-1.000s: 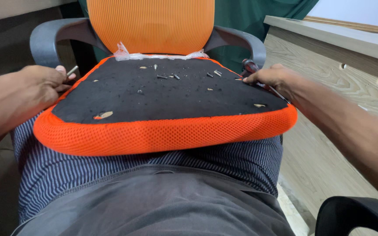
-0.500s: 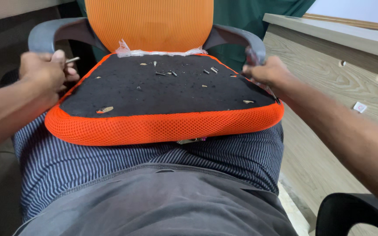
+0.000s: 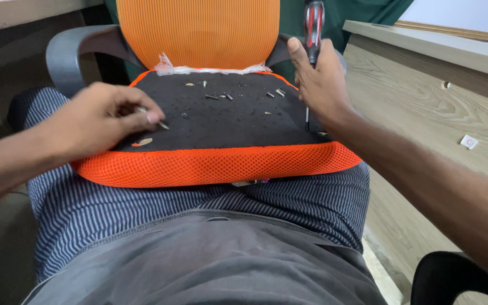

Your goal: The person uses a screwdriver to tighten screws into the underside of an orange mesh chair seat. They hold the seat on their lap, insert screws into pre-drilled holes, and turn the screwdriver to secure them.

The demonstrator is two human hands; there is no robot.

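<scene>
Right hand point(image 3: 320, 79) grips red-black screwdriver point(image 3: 313, 25); left hand point(image 3: 105, 116) pinches small screw point(image 3: 162, 125) on black seat underside point(image 3: 238, 121).

Office chair, wooden panel and lap around the work

An orange mesh backrest point(image 3: 199, 31) stands at 12 o'clock, with grey armrests point(image 3: 74, 48) at 10 and 1 o'clock and crumpled clear plastic wrap point(image 3: 168, 65) along its foot. Behind it hangs a dark green cloth point(image 3: 368, 11). A pale wood-grain panel point(image 3: 425, 107) with drilled holes fills 2 to 4 o'clock, a small white sticker point(image 3: 469, 142) lying on it. Striped blue-grey trousers point(image 3: 142, 209) and a grey shirt point(image 3: 210, 265) fill 6 o'clock; a black chair edge point(image 3: 453, 279) shows at 5 o'clock.
</scene>
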